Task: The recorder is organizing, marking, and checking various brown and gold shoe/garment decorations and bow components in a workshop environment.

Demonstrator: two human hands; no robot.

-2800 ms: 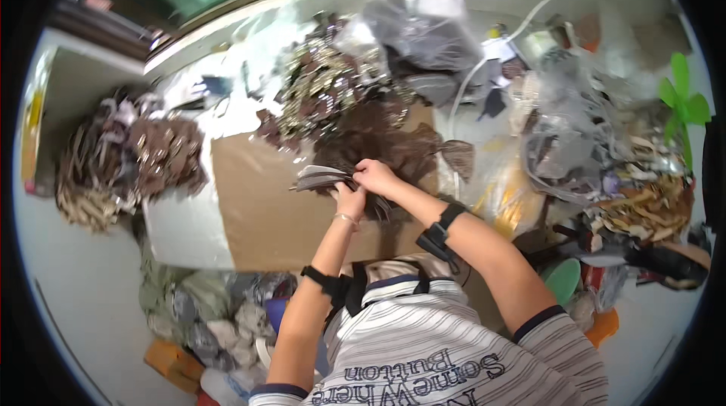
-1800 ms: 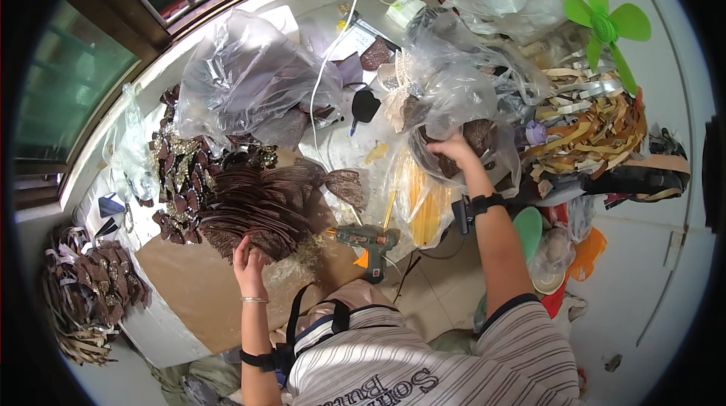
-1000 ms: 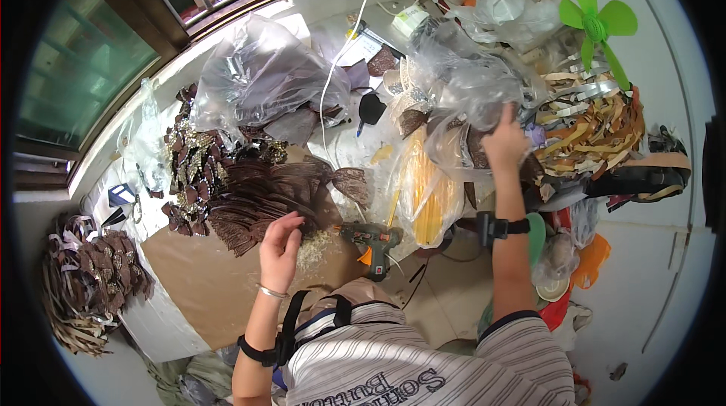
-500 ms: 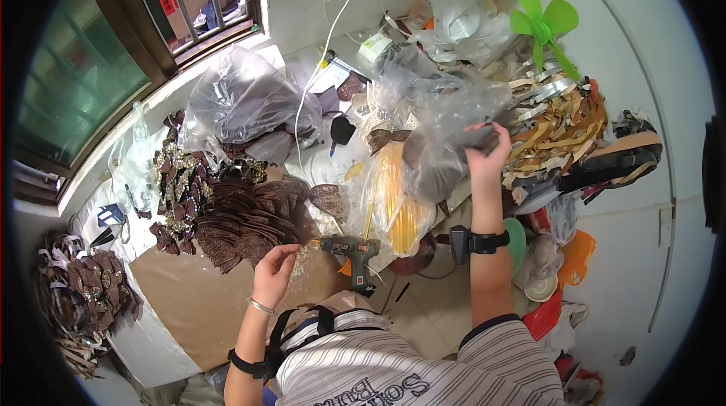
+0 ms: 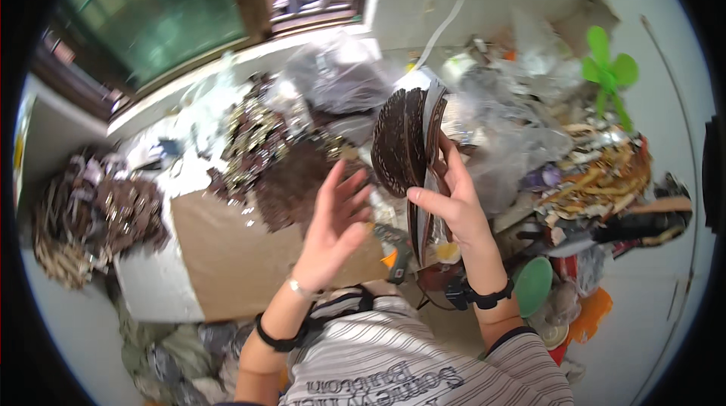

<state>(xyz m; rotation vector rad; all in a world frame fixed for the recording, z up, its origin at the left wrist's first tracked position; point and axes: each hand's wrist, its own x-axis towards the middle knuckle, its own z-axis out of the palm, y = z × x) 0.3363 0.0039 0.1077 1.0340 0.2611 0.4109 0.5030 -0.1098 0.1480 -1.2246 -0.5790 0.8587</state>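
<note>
My right hand (image 5: pixel 457 206) grips a thick stack of dark brown textured pieces (image 5: pixel 401 145) with rounded ends, raised over the worktop. Paler grey layers show along the stack's right side. To the left of it, my left hand (image 5: pixel 336 213) is empty, its fingers spread and apart from the stack. Partly hidden behind my hands, a dark glue gun (image 5: pixel 397 251) with orange parts lies near the table's front edge. More brown pieces (image 5: pixel 291 183) lie in a heap behind my left hand, blurred.
Brown board (image 5: pixel 227 255) covers the table's front. Sparkling trimmed pieces (image 5: pixel 253 130) and clear plastic bags (image 5: pixel 340 73) lie along the window side. Brown strips (image 5: pixel 98 209) are heaped far left. On the right are tan strips (image 5: pixel 605 187), a green fan (image 5: pixel 605 73) and a green basin (image 5: pixel 533 285).
My right hand has left the plastic bag and now holds the brown stack at the middle. My left hand has risen from beside the glue gun and opened. The view has swung left.
</note>
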